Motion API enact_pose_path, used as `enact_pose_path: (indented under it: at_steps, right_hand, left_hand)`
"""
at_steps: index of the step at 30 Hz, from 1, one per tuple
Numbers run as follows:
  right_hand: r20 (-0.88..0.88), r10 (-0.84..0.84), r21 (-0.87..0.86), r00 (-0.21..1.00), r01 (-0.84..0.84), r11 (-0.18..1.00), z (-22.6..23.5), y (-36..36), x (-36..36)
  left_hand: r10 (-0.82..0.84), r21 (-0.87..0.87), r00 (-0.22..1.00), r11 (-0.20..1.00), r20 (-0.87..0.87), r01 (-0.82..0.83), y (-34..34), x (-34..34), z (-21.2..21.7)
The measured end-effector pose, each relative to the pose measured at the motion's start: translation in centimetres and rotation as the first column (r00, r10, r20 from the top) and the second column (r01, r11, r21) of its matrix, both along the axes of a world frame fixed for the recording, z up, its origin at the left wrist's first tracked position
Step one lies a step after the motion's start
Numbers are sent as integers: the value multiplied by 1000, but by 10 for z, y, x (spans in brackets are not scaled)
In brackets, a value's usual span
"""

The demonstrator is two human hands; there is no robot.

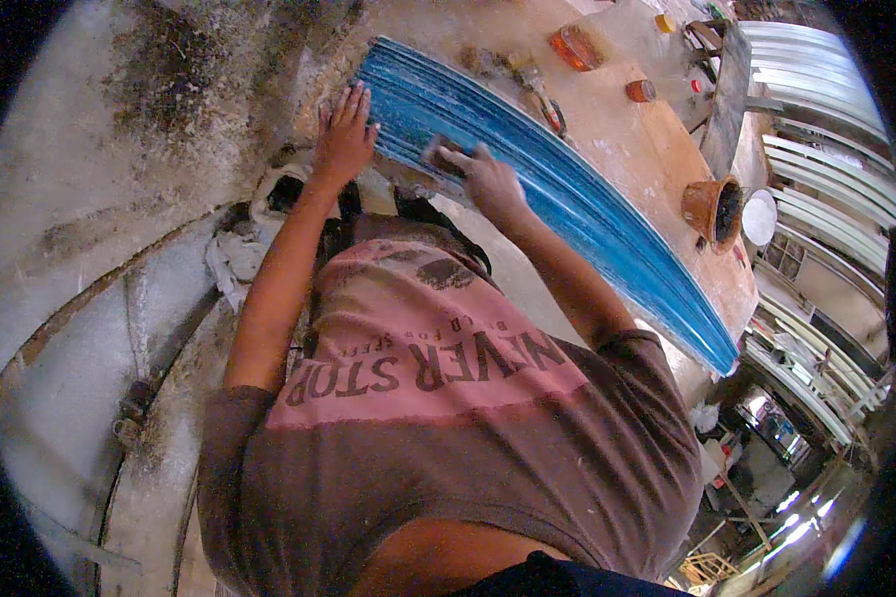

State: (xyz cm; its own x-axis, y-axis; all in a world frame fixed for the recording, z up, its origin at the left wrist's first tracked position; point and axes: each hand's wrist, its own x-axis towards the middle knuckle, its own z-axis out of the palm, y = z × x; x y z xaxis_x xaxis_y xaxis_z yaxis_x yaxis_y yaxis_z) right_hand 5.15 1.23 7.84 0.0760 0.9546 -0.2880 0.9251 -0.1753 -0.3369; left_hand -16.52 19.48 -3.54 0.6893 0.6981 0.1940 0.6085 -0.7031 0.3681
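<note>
A long blue ridged moulding (pixel 558 204) lies across the worktop, running from the upper middle down to the right. Whitish dust streaks its surface. My left hand (pixel 346 134) rests at its left end, fingers stretched out and the tips touching the edge. Farther right, my right hand (pixel 492 181) is closed around a small dark block (pixel 445 154), which is pressed against the blue surface. The block is partly covered by my fingers and slightly blurred, so its exact kind does not show.
Beyond the moulding, the brown worktop (pixel 657 139) carries a bottle of orange liquid (pixel 575 48), a small jar of reddish liquid (pixel 641 92), a hand tool (pixel 548 107) and a brown pot (pixel 712 211). Long pale panels (pixel 826 169) are stacked at the right. A stained wall (pixel 169 90) stands left.
</note>
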Motion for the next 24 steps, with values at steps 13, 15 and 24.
enact_pose_path:
  at_steps: [13, 15, 24]
  right_hand:
    - [89, 21, 55, 996, -26, 998, -8, 42, -7]
    - [91, 47, -9, 995, -46, 999, -2, 37, -2]
    - [-36, 118, 106, 992, -114, 988, -8, 58, -3]
  left_hand:
    - [52, -42, 997, 998, -52, -54, 6, 1, 10]
    - [39, -71, 996, 996, -85, -45, 5, 2, 10]
    - [46, -55, 999, 997, -7, -46, 8, -1, -9]
